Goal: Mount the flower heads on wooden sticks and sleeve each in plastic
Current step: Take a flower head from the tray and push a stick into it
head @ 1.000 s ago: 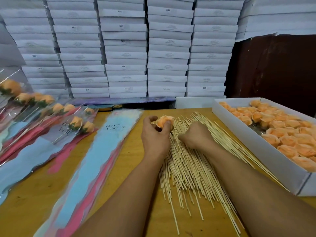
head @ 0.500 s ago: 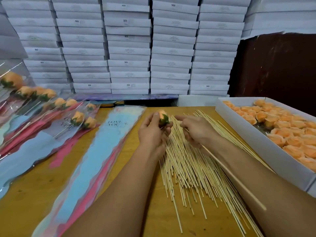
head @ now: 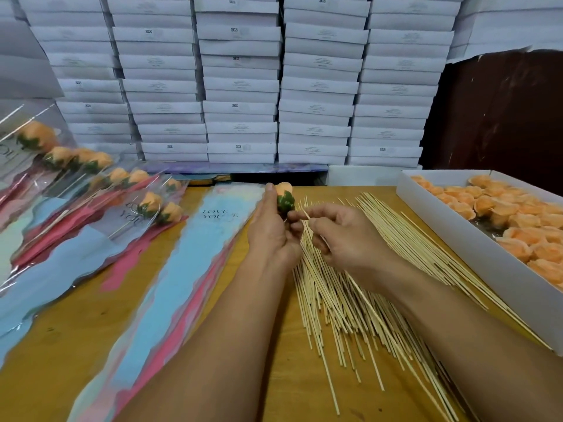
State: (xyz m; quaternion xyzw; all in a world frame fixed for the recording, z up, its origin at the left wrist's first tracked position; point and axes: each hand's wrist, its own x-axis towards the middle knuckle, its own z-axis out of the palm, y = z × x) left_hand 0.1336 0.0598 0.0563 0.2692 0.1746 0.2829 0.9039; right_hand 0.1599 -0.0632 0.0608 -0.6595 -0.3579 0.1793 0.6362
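Pinching a flower head [head: 284, 196] between thumb and curled fingers, the left hand [head: 271, 229] holds it upright above the desk [head: 76, 339], orange petals up and green base down. The right hand [head: 341, 239] sits just beside it, its grip pressed together on a stick [head: 304, 214] whose tip points at the green base and almost touches it. Under both hands lies a loose pile of sticks [head: 350, 303], fanned across the wood. A white tray [head: 475, 254] on the right is filled with orange blooms [head: 518, 233]. Left of the hands lies a blue and pink sleeve [head: 182, 269] printed "LOVE YOU", and further left lie finished flowers [head: 146, 205] already sleeved. Stacked white boxes [head: 240, 86] rise behind the desk.
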